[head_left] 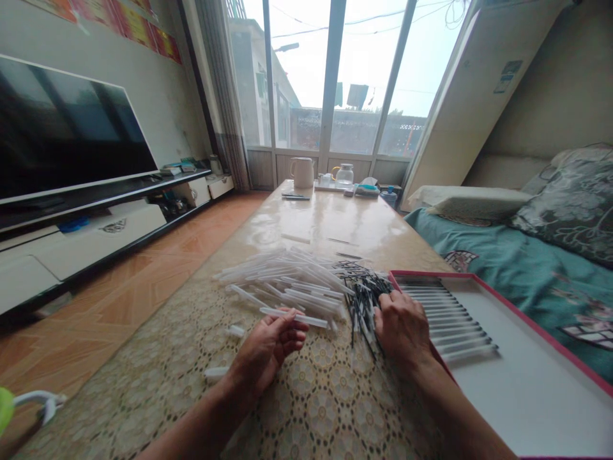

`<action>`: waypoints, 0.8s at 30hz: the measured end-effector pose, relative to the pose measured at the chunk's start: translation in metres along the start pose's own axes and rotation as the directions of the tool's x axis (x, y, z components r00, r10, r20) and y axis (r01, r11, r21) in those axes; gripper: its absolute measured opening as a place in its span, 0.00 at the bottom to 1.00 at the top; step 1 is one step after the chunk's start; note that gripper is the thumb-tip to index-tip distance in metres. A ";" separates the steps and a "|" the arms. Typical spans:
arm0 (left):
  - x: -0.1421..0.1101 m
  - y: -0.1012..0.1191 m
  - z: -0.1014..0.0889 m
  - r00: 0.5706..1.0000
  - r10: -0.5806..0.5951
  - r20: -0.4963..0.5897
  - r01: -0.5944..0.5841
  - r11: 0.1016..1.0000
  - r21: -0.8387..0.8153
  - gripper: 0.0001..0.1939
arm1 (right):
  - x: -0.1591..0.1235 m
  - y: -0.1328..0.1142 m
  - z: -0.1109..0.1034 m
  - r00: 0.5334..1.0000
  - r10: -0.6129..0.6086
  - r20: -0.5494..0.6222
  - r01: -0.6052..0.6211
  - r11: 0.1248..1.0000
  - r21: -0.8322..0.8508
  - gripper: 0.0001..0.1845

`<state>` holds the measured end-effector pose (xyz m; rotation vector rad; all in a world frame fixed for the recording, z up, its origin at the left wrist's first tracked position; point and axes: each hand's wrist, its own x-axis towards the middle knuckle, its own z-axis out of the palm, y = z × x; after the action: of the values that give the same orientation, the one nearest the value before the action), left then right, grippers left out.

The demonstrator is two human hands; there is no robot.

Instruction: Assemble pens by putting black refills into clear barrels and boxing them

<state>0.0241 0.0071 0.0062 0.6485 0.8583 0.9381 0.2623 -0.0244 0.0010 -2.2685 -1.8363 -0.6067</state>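
Observation:
Pinched between the thumb and fingers of my left hand [272,342] is a translucent white pen barrel [313,321], lying nearly level above the table's front half. Beyond it spreads a loose pile of similar pen barrels [287,278]. My right hand [402,322] reaches down with curled fingers at the right side of a heap of thin black pen refills [361,297]; its fingertips are partly hidden, so what they grip does not show. Right of that hand, a row of white pens with dark ends [454,313] lies in a shallow red-edged box [536,396].
A patterned cover lies over the long table [316,409]. Several short white pieces [218,372] lie near my left forearm. At the far end stand a beige jug [301,172], a glass pitcher [343,176] and a tissue pack [368,186]. A sofa [479,230] borders the right side.

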 end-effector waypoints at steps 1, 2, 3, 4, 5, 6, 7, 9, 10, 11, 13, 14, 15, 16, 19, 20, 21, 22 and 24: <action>0.000 0.000 0.001 1.000 0.009 -0.012 -0.009 1.000 -0.004 0.02 | 0.000 0.000 -0.001 1.000 0.010 -0.004 -0.010 1.000 -0.004 0.05; -0.001 0.001 0.001 0.999 0.019 -0.029 -0.019 1.000 -0.014 0.03 | -0.001 0.002 -0.004 1.000 0.024 -0.011 -0.024 1.000 -0.006 0.05; -0.002 0.002 0.002 0.999 0.029 -0.046 -0.030 0.999 -0.026 0.04 | -0.001 0.003 -0.006 0.999 0.044 -0.021 -0.044 0.999 -0.003 0.04; -0.003 0.002 0.003 0.997 0.038 -0.061 -0.040 0.998 -0.041 0.04 | -0.002 0.005 -0.009 0.997 0.067 -0.038 -0.067 0.998 0.008 0.04; -0.003 0.003 0.004 0.996 0.048 -0.077 -0.052 0.997 -0.057 0.05 | -0.003 0.007 -0.012 0.994 0.096 -0.061 -0.094 0.995 0.029 0.03; -0.004 0.003 0.005 0.994 0.056 -0.092 -0.063 0.995 -0.072 0.05 | -0.004 0.009 -0.015 0.988 0.129 -0.088 -0.123 0.990 0.067 0.02; -0.004 0.004 0.006 0.992 0.063 -0.106 -0.072 0.994 -0.084 0.05 | -0.005 0.011 -0.017 0.979 0.165 -0.115 -0.150 0.980 0.130 0.02; -0.003 0.004 0.006 0.989 0.075 -0.128 -0.089 0.990 -0.105 0.07 | -0.008 0.014 -0.019 0.959 0.240 -0.151 -0.176 0.920 0.350 0.03; -0.003 0.005 0.006 0.987 0.081 -0.138 -0.097 0.989 -0.116 0.08 | -0.010 0.013 -0.019 0.949 0.274 -0.153 -0.169 0.857 0.486 0.03; -0.002 0.005 0.006 0.985 0.085 -0.148 -0.104 0.987 -0.126 0.08 | -0.012 0.012 -0.018 0.943 0.301 -0.142 -0.152 0.771 0.618 0.04; 0.000 0.006 0.004 0.982 0.089 -0.168 -0.114 0.983 -0.146 0.08 | -0.016 0.006 -0.017 0.946 0.312 -0.081 -0.118 0.568 0.814 0.06; 0.001 0.006 0.003 0.980 0.088 -0.177 -0.117 0.981 -0.158 0.08 | -0.018 0.002 -0.016 0.954 0.297 -0.041 -0.110 0.475 0.873 0.07; 0.002 0.006 0.002 0.979 0.086 -0.184 -0.117 0.979 -0.168 0.08 | -0.020 -0.002 -0.016 0.962 0.273 -0.002 -0.110 0.394 0.913 0.07; 0.002 0.007 0.001 0.979 0.083 -0.186 -0.117 0.977 -0.179 0.07 | -0.022 -0.006 -0.017 0.969 0.245 0.031 -0.113 0.325 0.939 0.07; 0.004 0.007 -0.001 0.980 0.068 -0.188 -0.106 0.974 -0.202 0.07 | -0.026 -0.015 -0.022 0.981 0.175 0.083 -0.115 0.185 0.976 0.06; 0.004 0.007 -0.002 0.979 0.063 -0.193 -0.103 0.973 -0.206 0.07 | -0.027 -0.016 -0.024 0.984 0.155 0.091 -0.116 0.159 0.980 0.05; 0.004 0.007 -0.002 0.979 0.060 -0.197 -0.102 0.972 -0.209 0.07 | -0.027 -0.018 -0.027 0.986 0.134 0.100 -0.119 0.140 0.983 0.05; 0.004 0.007 -0.002 0.978 0.057 -0.200 -0.101 0.972 -0.213 0.08 | -0.028 -0.019 -0.029 0.987 0.117 0.109 -0.123 0.126 0.984 0.04; 0.004 0.006 -0.002 0.979 0.055 -0.197 -0.099 0.971 -0.219 0.08 | -0.028 -0.020 -0.032 0.987 0.092 0.129 -0.139 0.111 0.984 0.04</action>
<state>0.0212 0.0135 0.0090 0.4008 0.8822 1.1639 0.2312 -0.0571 0.0160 -1.3232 -1.2558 0.6464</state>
